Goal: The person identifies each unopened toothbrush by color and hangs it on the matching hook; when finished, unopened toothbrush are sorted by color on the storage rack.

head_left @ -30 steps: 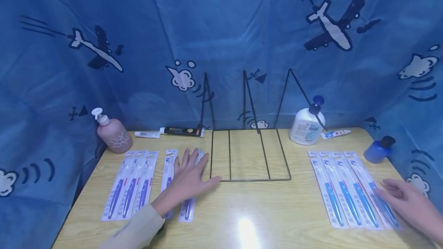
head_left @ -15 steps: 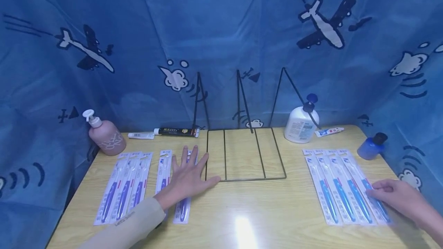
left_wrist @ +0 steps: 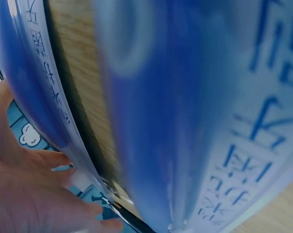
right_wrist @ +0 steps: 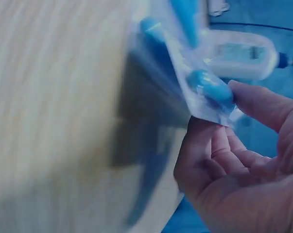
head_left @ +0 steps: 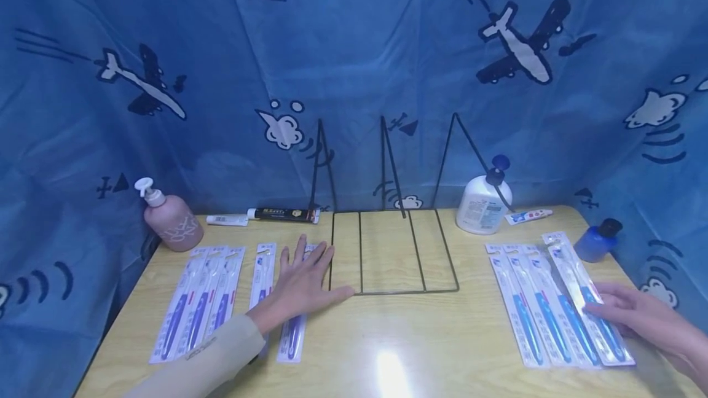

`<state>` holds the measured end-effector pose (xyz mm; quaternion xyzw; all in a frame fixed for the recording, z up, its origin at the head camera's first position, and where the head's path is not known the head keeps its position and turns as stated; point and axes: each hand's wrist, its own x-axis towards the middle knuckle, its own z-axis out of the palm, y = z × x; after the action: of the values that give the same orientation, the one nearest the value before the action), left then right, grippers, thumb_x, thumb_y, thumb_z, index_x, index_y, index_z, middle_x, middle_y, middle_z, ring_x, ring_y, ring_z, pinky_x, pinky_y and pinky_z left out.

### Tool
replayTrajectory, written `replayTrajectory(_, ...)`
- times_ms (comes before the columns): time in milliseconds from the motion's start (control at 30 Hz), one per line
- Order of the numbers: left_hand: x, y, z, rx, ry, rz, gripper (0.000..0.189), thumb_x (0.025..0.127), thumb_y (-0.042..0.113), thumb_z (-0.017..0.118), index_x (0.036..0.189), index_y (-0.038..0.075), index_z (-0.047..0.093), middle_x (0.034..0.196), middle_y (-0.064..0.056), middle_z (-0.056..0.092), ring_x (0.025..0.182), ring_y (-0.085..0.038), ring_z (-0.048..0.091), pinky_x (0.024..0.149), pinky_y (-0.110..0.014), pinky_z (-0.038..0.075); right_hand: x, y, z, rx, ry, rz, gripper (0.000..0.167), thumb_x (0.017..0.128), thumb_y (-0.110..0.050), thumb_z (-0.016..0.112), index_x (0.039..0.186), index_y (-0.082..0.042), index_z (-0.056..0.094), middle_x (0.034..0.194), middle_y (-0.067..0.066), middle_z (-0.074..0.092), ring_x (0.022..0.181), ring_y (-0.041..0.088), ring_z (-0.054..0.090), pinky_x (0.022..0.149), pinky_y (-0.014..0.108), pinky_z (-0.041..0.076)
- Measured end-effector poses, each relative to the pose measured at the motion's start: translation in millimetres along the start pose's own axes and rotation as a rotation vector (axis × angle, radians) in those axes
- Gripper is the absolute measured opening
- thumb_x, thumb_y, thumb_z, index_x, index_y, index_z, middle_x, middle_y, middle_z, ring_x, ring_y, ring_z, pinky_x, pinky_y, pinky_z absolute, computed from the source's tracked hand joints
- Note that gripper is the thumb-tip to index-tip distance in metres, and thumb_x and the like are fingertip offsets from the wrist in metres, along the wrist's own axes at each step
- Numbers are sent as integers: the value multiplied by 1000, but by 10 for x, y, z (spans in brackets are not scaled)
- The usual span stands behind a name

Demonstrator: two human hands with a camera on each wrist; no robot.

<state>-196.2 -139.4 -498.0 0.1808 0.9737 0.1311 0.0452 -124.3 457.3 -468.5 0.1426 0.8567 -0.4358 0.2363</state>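
Pink plastic first: a pump bottle (head_left: 174, 223) at the table's (head_left: 442, 336) far left, with three purple toothbrush packs (head_left: 199, 306) in front of it. Next along, the left hand (head_left: 301, 284) is palm down, fingers spread and gripping nothing, over a pair of purple-handled packs (head_left: 263, 266); whether it presses on them I can't tell. A black wire rack (head_left: 387, 293) stands between the hands. Past it, three blue-handled packs (head_left: 540, 306) lie side by side, and then comes the tilted blue toothbrush pack (head_left: 579, 281), seeming to overlap its neighbour. It lies just left of the right hand (head_left: 638, 318), much the nearer one, which pinches it between thumb and fingers toward its handle end. Its long axis runs away from the person: brush head toward the curtain (head_left: 354, 48) and slightly left, handle end back and slightly right. The hand meets that axis crosswise.
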Motion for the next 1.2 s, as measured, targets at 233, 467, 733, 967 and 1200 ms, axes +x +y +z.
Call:
replayTrajectory(233, 13, 22, -11, -23, -22, -19, 110, 94, 82, 61, 170, 7, 36, 176, -16, 29, 162, -51, 14, 122, -78, 7, -268, -368, 230, 28, 62, -200, 86, 113, -40, 64, 168, 6, 17, 152, 33, 52, 114, 15, 65, 85, 34, 58)
replayTrajectory(467, 30, 1, 16, 5, -12, 3, 111, 94, 84, 57, 169, 5, 37, 175, -17, 31, 163, -47, 11, 124, -76, 7, -456, -638, 541, 121, 183, -573, 43, 109, -3, 66, 148, -14, 51, 126, -9, 72, 108, 6, 71, 82, 26, 58)
replayTrajectory(733, 52, -10, -12, 16, -25, 29, 112, 94, 83, 58, 168, 2, 37, 175, -21, 30, 162, -47, 18, 123, -78, 9, -605, -868, 699, 60, 223, -576, 41, 108, -9, 71, 144, -14, 51, 119, -3, 72, 105, 8, 71, 80, 28, 59)
replayTrajectory(967, 56, -23, -35, -1, -23, 70, 114, 94, 82, 61, 167, -3, 37, 173, -25, 31, 161, -46, 24, 122, -77, 12, -611, -947, 790, 101, 206, -690, 45, 103, 6, 70, 141, -13, 56, 117, -1, 73, 104, 12, 73, 82, 28, 61)
replayTrajectory(1200, 51, -31, -39, -28, -30, 77, 114, 94, 80, 62, 167, -4, 37, 173, -26, 31, 161, -46, 23, 122, -77, 13, -588, -993, 890, 85, 187, -718, 43, 101, 5, 73, 139, -8, 58, 117, 1, 73, 106, 10, 73, 84, 27, 61)
